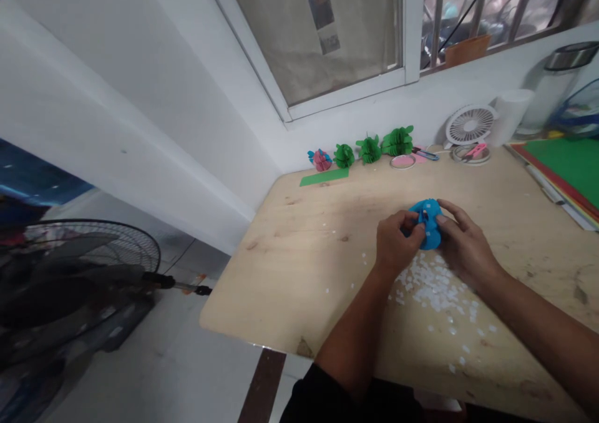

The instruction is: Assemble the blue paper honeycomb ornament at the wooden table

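Note:
A blue paper piece (431, 239) with rounded edges and small white squares stuck on it is held above the wooden table (290, 273). My left hand (397, 239) pinches its left side between thumb and fingers. Around its right edge my right hand (468, 239) is closed, thumb on the front face. A small opening shows in the middle of the paper, near my left thumb. Below my hands many white paper bits (433, 286) lie scattered on the tabletop.
Along the wall stand a pink-and-blue paper figure (321, 160) and several green ones (369, 150), with a green strip (324, 178) in front. Farther right are a cutter (425, 153), a small white fan (470, 125) and coloured sheets (568, 167). A large floor fan (84, 273) stands left of the table.

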Demonstrator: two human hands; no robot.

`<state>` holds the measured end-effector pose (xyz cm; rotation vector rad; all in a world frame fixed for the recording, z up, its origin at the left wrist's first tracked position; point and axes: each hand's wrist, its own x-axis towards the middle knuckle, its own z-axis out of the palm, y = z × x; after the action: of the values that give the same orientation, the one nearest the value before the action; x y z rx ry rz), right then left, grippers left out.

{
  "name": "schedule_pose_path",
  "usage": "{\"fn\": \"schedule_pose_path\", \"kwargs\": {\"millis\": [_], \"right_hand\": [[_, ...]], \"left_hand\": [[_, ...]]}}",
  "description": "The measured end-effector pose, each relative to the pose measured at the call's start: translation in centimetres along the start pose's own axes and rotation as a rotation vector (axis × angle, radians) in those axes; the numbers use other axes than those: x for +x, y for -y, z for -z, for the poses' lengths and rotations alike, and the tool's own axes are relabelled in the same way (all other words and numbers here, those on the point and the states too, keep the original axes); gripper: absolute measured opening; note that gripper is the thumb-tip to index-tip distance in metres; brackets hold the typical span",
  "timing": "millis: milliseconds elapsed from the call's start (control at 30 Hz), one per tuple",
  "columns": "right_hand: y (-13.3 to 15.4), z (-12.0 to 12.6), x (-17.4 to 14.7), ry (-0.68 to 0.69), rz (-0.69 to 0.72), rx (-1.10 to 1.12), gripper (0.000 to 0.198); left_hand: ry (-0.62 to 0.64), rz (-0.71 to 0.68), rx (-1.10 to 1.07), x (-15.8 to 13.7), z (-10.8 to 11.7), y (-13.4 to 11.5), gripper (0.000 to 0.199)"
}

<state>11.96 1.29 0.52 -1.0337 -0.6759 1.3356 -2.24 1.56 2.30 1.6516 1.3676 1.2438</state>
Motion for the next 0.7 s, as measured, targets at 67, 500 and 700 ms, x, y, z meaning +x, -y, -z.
{"fn": "schedule_pose_path", "kwargs": {"millis": [67, 500, 700], "right_hand": [[-0.12, 0.2, 0.12, 0.013, 0.008, -0.01, 0.061], [-0.28, 0.51, 0.32, 0.032, -0.001, -0.024, 0.059], [-0.28, 0.59, 0.29, 0.016, 0.001, -0.063, 0.058]], "left_hand": [[-0.011, 0.003, 0.018, -0.01, -0.11, -0.07, 0.013], [-0.014, -0.012, 0.042, 0.03, -0.32, -0.37, 0.015], [-0.011, 0.015, -0.009, 0.05, -0.08, -0.51, 0.004]]}}
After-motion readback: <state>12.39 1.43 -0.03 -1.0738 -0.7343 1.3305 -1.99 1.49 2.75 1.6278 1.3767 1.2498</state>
